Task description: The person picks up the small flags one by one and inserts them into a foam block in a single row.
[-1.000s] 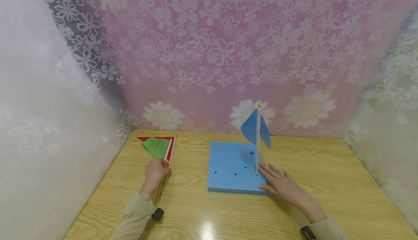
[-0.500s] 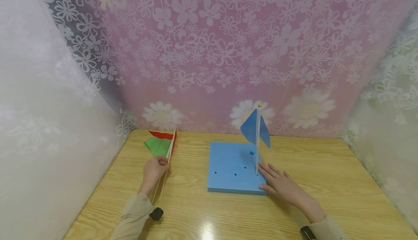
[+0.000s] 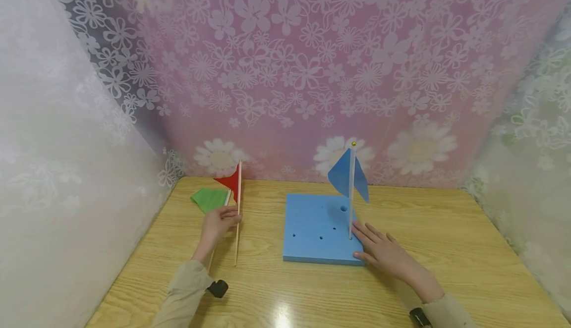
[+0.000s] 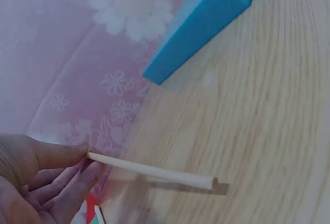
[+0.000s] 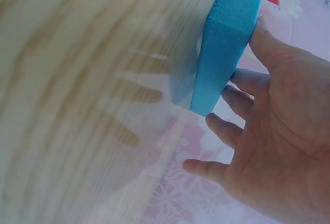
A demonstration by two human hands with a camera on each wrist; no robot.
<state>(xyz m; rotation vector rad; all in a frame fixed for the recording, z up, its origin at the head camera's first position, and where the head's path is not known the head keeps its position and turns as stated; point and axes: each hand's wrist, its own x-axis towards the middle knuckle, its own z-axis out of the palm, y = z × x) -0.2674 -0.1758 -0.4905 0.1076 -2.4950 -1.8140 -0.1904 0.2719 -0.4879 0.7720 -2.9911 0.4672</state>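
Between thumb and fingers, my left hand pinches the thin wooden stick of a red flag, which is raised and leans a little. In the left wrist view the lower end of the stick points out over the table. A green flag lies on the wood beside that hand, part of its stick hidden beneath it. My right hand, fingers spread, rests at the right edge of a blue foam board. A blue flag stands upright in a hole of the board near those fingertips.
Several holes dot the top of the foam board. The wooden table reaches back to a pink floral cloth. Pale patterned cloths hang at the left and right sides.
My left hand has lifted the red flag off the table beside the green one, raising its top and shifting slightly right. The right hand and foam board have stayed in place.
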